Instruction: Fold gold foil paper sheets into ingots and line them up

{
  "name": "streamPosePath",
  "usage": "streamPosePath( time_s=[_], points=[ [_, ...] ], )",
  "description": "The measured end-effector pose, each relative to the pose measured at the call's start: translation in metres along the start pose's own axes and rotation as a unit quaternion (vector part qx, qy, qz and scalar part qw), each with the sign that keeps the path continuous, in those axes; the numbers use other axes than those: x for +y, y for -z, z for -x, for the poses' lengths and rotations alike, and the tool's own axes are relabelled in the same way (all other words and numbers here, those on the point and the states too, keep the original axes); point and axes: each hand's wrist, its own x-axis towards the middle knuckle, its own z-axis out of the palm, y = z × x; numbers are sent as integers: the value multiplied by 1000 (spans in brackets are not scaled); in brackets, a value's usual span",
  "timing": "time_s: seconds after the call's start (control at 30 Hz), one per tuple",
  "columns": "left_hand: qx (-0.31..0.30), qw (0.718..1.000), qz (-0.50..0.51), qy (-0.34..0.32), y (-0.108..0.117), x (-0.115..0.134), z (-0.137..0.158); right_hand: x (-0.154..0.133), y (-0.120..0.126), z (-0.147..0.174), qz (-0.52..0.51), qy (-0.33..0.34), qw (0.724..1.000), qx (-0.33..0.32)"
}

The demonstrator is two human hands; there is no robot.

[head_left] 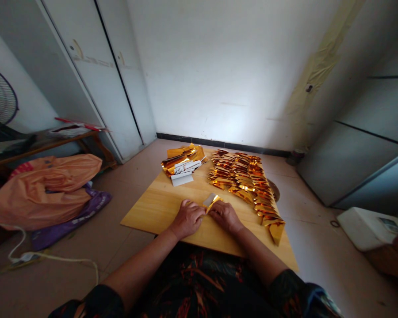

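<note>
Tabletop point(149, 209) of wood, left hand point(189, 218) and right hand point(226, 215) pinching gold paper point(212, 201), white wall point(212, 75) beyond, tiled floor point(313, 240)

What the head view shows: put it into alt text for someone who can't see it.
A person's left hand and right hand hold a small shiny gold piece over a wooden board. Rows of folded gold pieces lie at right; gold sheets and white strips lie at far left.

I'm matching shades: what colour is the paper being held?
Gold and pale grey paper, head view.
</note>
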Motion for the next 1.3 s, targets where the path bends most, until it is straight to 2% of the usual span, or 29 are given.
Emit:
streamPosePath(
  time_s=[0.1,0.27,0.47,0.53,0.83,1.1,1.3],
  points=[
    [-3,1000,7,-12,0,-1,0,-3,-2,-1,9,-37,999,5],
    [-21,1000,22,4,1,-1,1,-7,-4,-4,25,-93,995,-2],
    [-51,993,62,85,1,-2,-3,-11,-3,-9,75,-124,989,-25],
    [-49,993,57,92,1,-1,-6,-11,-3,-10,91,-129,987,-32],
    [-26,997,37,66,0,4,-2,-11,-6,-15,130,-135,981,-49],
    [-32,999,8,12,4,5,3,-11,-7,-17,145,-142,977,-60],
    [-34,999,11,2,3,3,5,-10,-8,-18,157,-138,976,-68]
  ],
)
